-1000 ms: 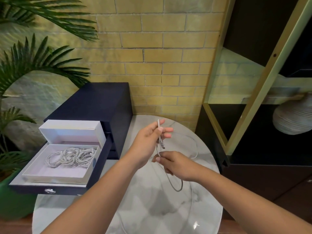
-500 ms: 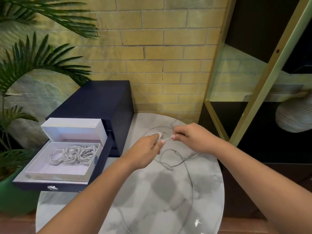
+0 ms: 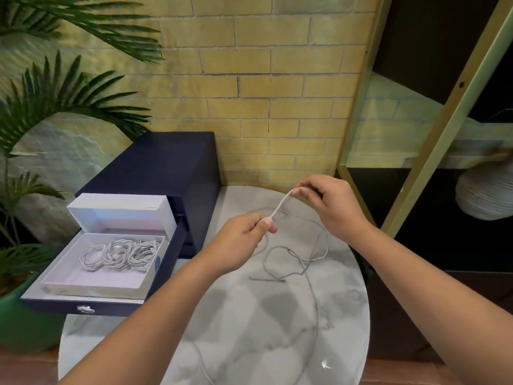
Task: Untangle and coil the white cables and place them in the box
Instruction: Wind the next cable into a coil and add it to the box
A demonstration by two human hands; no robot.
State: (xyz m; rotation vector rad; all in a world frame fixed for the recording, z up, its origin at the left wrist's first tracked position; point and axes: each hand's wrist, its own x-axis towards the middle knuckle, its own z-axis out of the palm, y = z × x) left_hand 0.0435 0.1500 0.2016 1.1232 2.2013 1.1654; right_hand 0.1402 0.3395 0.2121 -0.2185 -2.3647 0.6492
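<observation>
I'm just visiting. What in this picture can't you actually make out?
Head view only:
- The number of coiled white cables in the open white cardboard box: they overlap and are too small to count.
- The loose white cable pinched by the left hand and right hand: curled fingers hide the gripped parts, and one stretch runs off the bottom edge.
- The ribbed pale vase: cut off by the right edge.

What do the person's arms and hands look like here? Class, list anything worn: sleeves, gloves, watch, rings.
Both are bare. The left hand and right hand wear no gloves, and no ring shows on the fingers in view. The left forearm and right forearm are uncovered to the frame's edge: no sleeve, watch or bracelet is visible.
</observation>
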